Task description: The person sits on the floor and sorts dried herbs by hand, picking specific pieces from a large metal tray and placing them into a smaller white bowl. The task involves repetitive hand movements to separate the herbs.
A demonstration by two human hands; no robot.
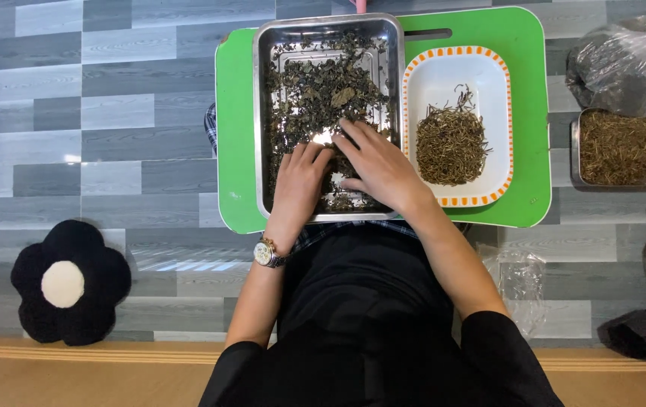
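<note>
Both hands, left [300,177] and right [380,167], lie spread flat on the leaves [315,94] in the steel tray [261,113]; sorting well likely needs light fingertip sweeps, keeping stems [451,143] in the white dish [443,71].

A home-like room used for hand-sorting dried herbs: grey plank floor [112,113], a flower-shaped black cushion [70,283] on it, a low green surface [530,113] carrying trays, and plastic bags [628,64] beside it.
</note>
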